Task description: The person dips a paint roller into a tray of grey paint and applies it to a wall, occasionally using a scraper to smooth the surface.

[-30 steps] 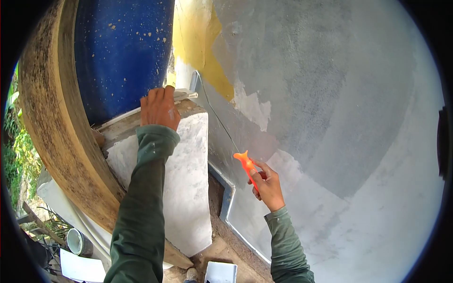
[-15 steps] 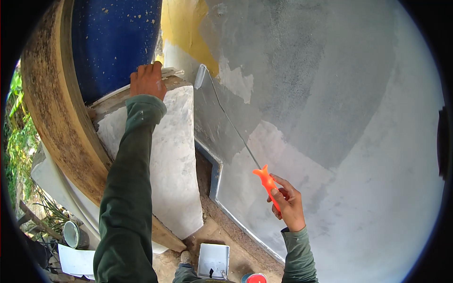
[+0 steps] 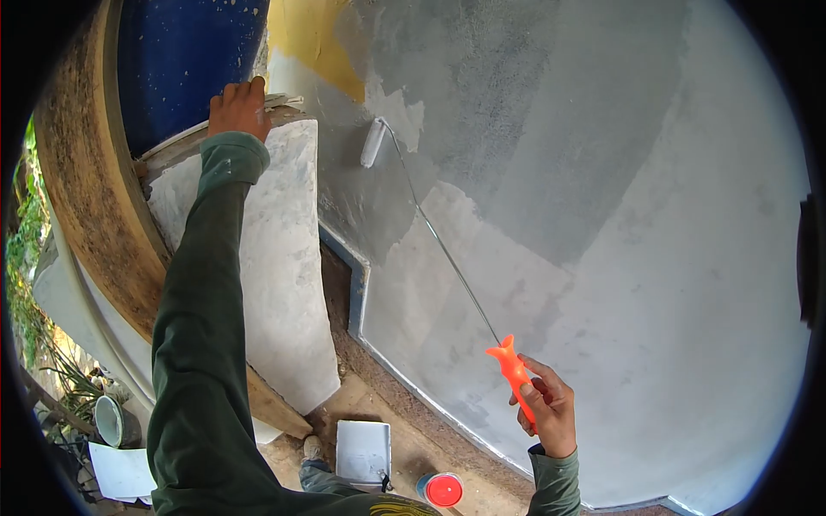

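Note:
My right hand (image 3: 549, 408) is wrapped round the orange handle of a paint roller (image 3: 514, 374). A long thin metal rod runs up from the handle to the small white roller head (image 3: 373, 143), which lies against the grey wall (image 3: 482, 206). White and grey paint patches cover that wall, with yellow at its top left. My left hand (image 3: 239, 108) rests with bent fingers on the top ledge of a low white wall (image 3: 275, 258), beside the blue panel (image 3: 194, 69). What its fingertips grip, if anything, is hidden.
A wooden post (image 3: 95, 181) stands at the left. On the ground below are a white paint tray (image 3: 363, 451), a container with a red top (image 3: 444, 490) and my shoe (image 3: 313, 448). A bucket (image 3: 112, 421) and a white sheet (image 3: 120, 471) sit at lower left.
The roller head has moved rightward along the wall, away from the low wall's edge. My right hand has moved lower and right with the handle. The camera view has shifted; my left hand stays on the ledge.

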The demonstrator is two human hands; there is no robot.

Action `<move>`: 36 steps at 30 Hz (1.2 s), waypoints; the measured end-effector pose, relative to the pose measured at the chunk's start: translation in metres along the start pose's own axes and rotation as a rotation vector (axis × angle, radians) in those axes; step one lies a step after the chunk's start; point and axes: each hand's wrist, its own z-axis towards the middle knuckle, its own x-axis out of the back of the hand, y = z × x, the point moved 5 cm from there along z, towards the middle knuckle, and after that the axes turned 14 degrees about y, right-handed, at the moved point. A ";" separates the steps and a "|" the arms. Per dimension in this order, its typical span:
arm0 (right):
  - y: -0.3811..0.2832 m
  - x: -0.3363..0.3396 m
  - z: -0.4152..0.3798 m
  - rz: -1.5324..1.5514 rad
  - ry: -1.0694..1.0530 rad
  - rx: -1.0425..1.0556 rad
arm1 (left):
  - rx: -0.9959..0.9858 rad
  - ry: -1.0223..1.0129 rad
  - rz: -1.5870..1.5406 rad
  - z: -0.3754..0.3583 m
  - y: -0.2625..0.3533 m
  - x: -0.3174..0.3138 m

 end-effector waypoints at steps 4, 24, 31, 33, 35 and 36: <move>0.002 0.031 -0.026 -0.007 0.044 -0.031 | 0.005 -0.015 0.008 0.001 0.000 -0.002; 0.007 0.133 -0.128 -0.003 0.194 -0.010 | -0.027 -0.007 0.046 0.002 0.002 0.002; 0.004 0.103 -0.120 0.006 0.189 -0.014 | -0.031 0.046 0.022 0.000 0.002 0.002; 0.010 0.085 -0.106 0.053 0.182 0.028 | -0.029 0.065 0.008 -0.001 0.002 0.002; 0.005 0.065 -0.095 0.049 0.163 0.004 | -0.026 0.067 0.014 0.000 0.002 0.002; 0.002 0.056 -0.088 0.047 0.149 -0.016 | -0.024 0.063 0.022 0.000 0.002 0.002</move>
